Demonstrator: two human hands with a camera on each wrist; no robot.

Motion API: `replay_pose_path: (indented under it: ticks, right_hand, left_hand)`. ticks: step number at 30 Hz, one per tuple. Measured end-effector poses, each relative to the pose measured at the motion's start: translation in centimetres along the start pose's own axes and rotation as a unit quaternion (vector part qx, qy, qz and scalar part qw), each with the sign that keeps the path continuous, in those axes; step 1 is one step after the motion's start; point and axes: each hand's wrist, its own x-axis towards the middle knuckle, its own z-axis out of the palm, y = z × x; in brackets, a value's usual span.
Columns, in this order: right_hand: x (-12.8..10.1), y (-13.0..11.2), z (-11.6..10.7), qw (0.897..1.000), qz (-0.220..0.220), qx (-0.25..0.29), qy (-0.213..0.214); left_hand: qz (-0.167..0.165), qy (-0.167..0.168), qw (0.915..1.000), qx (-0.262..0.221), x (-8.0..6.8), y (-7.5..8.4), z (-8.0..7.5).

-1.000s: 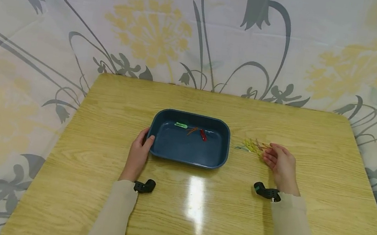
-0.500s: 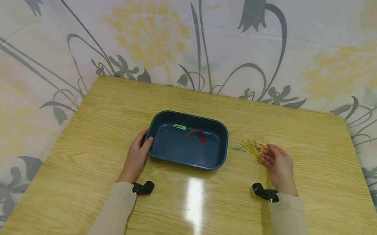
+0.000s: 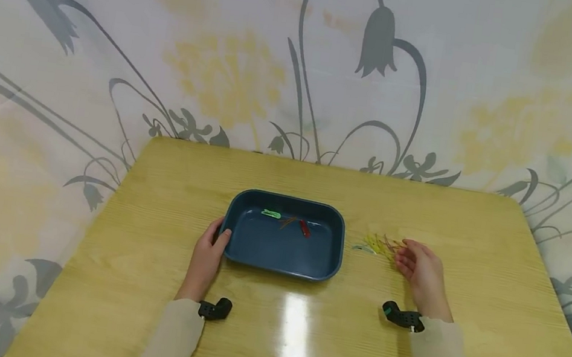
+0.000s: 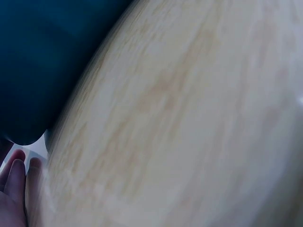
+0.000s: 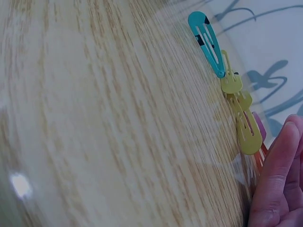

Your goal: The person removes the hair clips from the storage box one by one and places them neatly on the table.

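A dark blue plastic tray (image 3: 281, 252) lies on the table. Its left end is in the grip of my left hand (image 3: 206, 262), thumb over the rim and fingers along the outer wall. Inside are a light green snap hair clip (image 3: 271, 213), thin orange clips (image 3: 288, 222) and a red clip (image 3: 304, 228). Right of the tray, several hair clips lie bunched: a teal one with black spots (image 5: 206, 43), yellow ones (image 5: 248, 130), and purple and orange-red behind. My right hand (image 3: 420, 275) has its fingertips at the bunch's right end; I cannot tell whether they pinch a clip.
The wood-grain table (image 3: 136, 304) reaches to a flower-patterned cloth (image 3: 256, 77) at the back and sides. A black wrist camera (image 3: 215, 308) sits on the left wrist, and another black camera (image 3: 402, 317) on the right. Light glares off the tabletop in front of the tray.
The head view has tilted up, so the table and everything on it sit lower in the frame. Both hands, the tray and the clips keep their places.
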Motion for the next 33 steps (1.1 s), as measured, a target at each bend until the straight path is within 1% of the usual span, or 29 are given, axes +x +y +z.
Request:
replay_pose_path:
  ticks: [3,5,9,11,14,18,19,21,26,29,33]
  right_hand:
    - [0.27,0.32,0.19,1.0,-0.004,0.0,0.002]
    - [0.17,0.45,-0.02,1.0,-0.005,-0.004,0.01]
    - [0.02,0.87,-0.16,0.999,-0.001,-0.031,0.017]
    - [0.01,1.01,-0.18,0.998,0.0,-0.051,0.022]
    - [0.17,1.02,-0.17,0.997,0.001,-0.07,0.035]
    - [0.72,0.57,0.03,0.997,0.007,-0.067,0.043]
    - [0.59,0.74,0.0,0.997,0.012,-0.064,0.044]
    - [0.39,0.94,-0.03,0.997,0.011,-0.06,0.039]
    - [0.36,0.91,-0.14,0.998,-0.018,-0.056,0.017]
    - [0.35,0.83,-0.15,0.998,-0.018,-0.053,0.009]
    - [0.16,0.73,-0.05,0.999,-0.016,-0.047,0.006]
  left_hand:
    - [-0.003,0.005,0.9999,0.008,0.01,-0.17,-0.22]
    - [-0.006,0.007,0.9999,0.01,-0.19,-0.31,-0.06]
    - [-0.015,0.015,0.9997,0.008,-0.69,-0.55,-0.04]
    - [-0.014,0.014,0.9998,0.004,-0.82,-0.66,-0.01]
    - [-0.01,0.01,0.9999,-0.002,-0.72,-0.75,0.12]
    - [-0.011,0.016,0.9998,0.004,-0.07,-0.49,0.17]
    - [-0.016,0.019,0.9997,0.008,-0.29,-0.57,0.12]
    - [-0.019,0.024,0.9995,0.012,-0.52,-0.71,0.07]
    - [-0.006,0.031,0.9995,0.01,-0.51,-0.8,0.15]
    - [0.0,0.034,0.9994,0.01,-0.48,-0.72,0.18]
    - [0.012,0.023,0.9996,0.004,-0.47,-0.64,0.18]
